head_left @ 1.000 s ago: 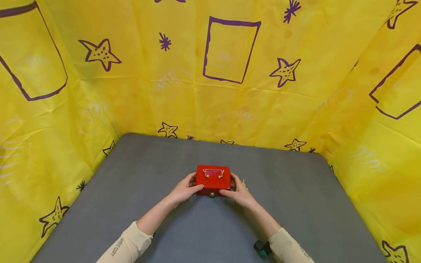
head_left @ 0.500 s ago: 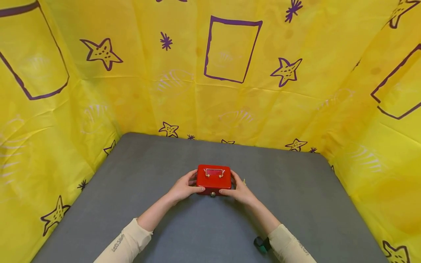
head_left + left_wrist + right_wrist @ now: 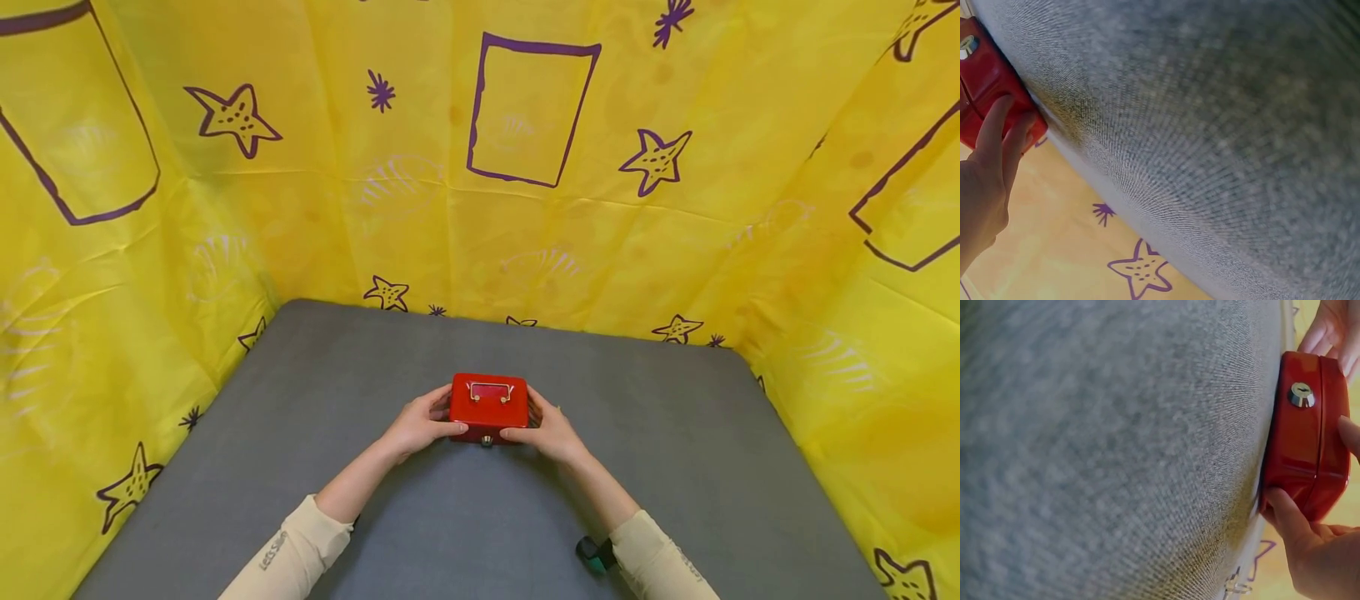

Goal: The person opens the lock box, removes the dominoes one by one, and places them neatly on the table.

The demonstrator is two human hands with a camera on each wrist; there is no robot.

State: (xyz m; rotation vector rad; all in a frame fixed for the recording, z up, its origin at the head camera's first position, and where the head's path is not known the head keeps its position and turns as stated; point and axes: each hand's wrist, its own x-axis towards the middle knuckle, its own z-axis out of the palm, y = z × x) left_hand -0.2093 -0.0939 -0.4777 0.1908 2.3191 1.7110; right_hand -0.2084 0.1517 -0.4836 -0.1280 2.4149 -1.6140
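A red cash box (image 3: 489, 410) sits on the grey table, its lid down and the thin metal handle lying on top. A round key lock (image 3: 1301, 395) shows on its front face in the right wrist view. The left hand (image 3: 420, 427) grips the box's left end, thumb along the front. At the opposite end the right hand (image 3: 551, 433) grips it the same way, thumb near the lock. In the left wrist view, the left hand (image 3: 988, 175) has fingers against the red box (image 3: 1004, 84). Most far-side fingers are hidden behind the box.
Grey cloth covers the table (image 3: 360, 358). Yellow fabric walls (image 3: 337, 208) with purple starfish drawings rise at the back and both sides. A small shiny metal item (image 3: 1238, 584) lies near the right hand. A dark-and-green object (image 3: 592, 554) shows by the right sleeve.
The head view has shifted slightly. Both hands keep their grip on the cash box, which stays in nearly the same place. The small gold-coloured item beside the right hand is now mostly hidden.
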